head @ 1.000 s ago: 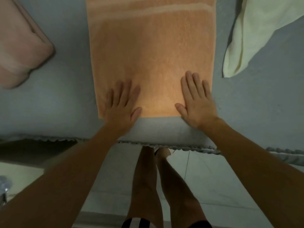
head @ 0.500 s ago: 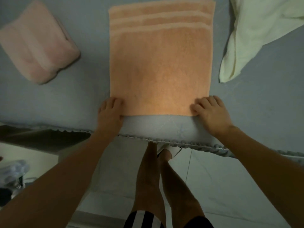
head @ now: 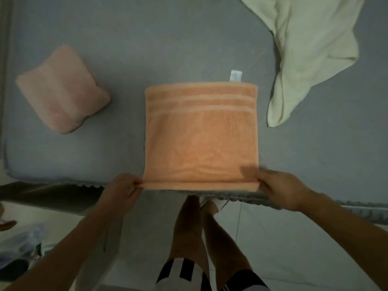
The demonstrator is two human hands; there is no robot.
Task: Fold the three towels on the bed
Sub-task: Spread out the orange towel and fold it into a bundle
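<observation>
An orange towel [head: 201, 135], folded into a rectangle with pale stripes and a white label at its far edge, lies on the grey bed [head: 168, 38] near the front edge. My left hand [head: 122, 189] pinches its near left corner. My right hand [head: 277, 185] pinches its near right corner, and the near edge is lifted slightly off the bed. A pink towel [head: 63, 97] sits folded at the left. A cream towel [head: 310, 47] lies crumpled and unfolded at the far right.
The bed's scalloped front edge [head: 357, 208] runs across below my hands. My legs stand on a pale tiled floor [head: 294, 238]. A clear plastic bag with dark items [head: 21, 248] lies on the floor at the lower left.
My hands went from pressing flat on the orange towel to pinching its near corners and lifting that edge. The view has pulled back, so the whole towel shows.
</observation>
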